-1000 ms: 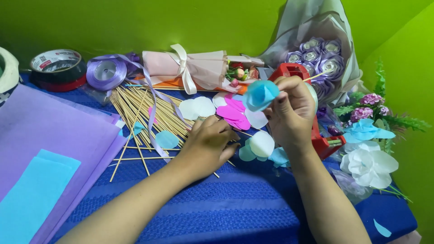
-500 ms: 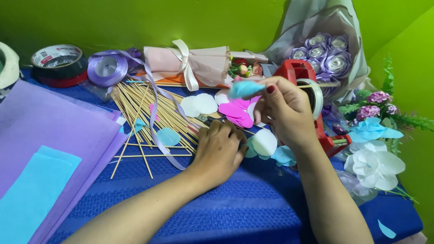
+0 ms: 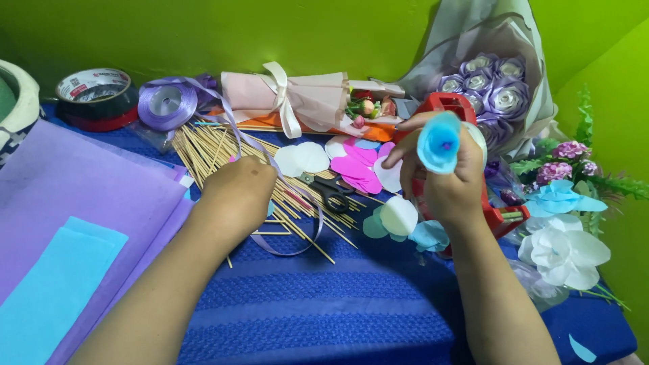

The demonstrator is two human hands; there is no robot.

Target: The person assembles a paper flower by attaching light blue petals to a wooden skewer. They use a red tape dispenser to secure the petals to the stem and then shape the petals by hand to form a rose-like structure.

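Looking at the head view: our right hand, centre right of frame, pinches a rolled blue paper flower upright above the worktop. Our left hand lies curled, knuckles up, on the bamboo sticks at centre left; we cannot tell if it grips one. Risks as we judge them: loose pinch lets the roll unwind; groping blind scatters sticks or snags the lilac ribbon.

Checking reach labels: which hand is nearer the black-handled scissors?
Left. The left hand rests on the wooden sticks just left of the scissors; the right hand is farther right, raised, holding a rolled blue paper flower.
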